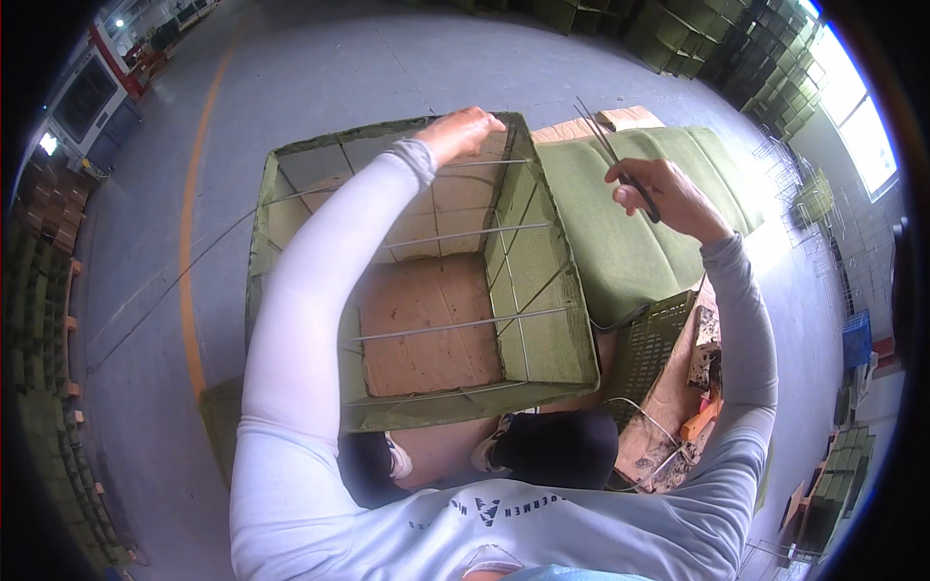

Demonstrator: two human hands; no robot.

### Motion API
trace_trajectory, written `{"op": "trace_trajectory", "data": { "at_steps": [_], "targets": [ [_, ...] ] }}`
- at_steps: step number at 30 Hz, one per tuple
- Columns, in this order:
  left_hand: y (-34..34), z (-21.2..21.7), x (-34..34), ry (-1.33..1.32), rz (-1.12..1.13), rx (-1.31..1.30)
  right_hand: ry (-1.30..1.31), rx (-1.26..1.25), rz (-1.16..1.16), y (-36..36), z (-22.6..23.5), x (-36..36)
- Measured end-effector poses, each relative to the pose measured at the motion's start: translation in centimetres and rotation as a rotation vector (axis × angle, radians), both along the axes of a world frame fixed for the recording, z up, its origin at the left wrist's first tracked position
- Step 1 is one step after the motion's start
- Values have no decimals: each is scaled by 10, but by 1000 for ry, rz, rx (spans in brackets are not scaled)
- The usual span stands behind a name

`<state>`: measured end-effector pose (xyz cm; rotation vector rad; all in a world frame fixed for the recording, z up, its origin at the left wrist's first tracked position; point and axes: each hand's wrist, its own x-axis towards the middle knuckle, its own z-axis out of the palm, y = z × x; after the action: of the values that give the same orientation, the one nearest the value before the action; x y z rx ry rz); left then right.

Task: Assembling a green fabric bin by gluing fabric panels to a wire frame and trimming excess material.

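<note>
A large open box frame of metal wire, lined with green fabric (545,320), stands in front of my knees. Several thin metal bars (455,331) cross its opening, and brown board (426,300) shows at the bottom. My left hand (463,136) reaches over the box to its far rim, near the far right corner. Its fingers are closed there; what they pinch is too small to make out. My right hand (664,197) is raised to the right of the box, closed around scissors (639,194) with a dark handle. Their long thin blades point up and away, slightly apart.
Green padded fabric (639,223) lies right of the box over cardboard. Nearer stands a green plastic crate (651,349), beside cardboard with an orange-handled tool (701,418) and bent wire (668,463). Green boxes (678,34) are stacked at the back; wire frames (823,232) lean along the right wall.
</note>
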<state>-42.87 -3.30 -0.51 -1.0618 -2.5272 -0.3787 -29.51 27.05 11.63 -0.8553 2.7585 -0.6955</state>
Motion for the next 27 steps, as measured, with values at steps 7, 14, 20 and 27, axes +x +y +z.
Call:
{"op": "trace_trajectory", "data": {
  "at_steps": [7,14,20,27],
  "targets": [
    [3,19,-9,-424,36,-49,-1,25,-115,13,-13,-4],
    [-52,39,39,-660,30,625,291,220,-26,-19,-4,-29],
    [-43,52,53,-747,-65,784,336,455,23,-50,-6,-18],
    [-20,47,34,-535,-20,452,328,453,-127,-18,-11,-17]
  ]
}}
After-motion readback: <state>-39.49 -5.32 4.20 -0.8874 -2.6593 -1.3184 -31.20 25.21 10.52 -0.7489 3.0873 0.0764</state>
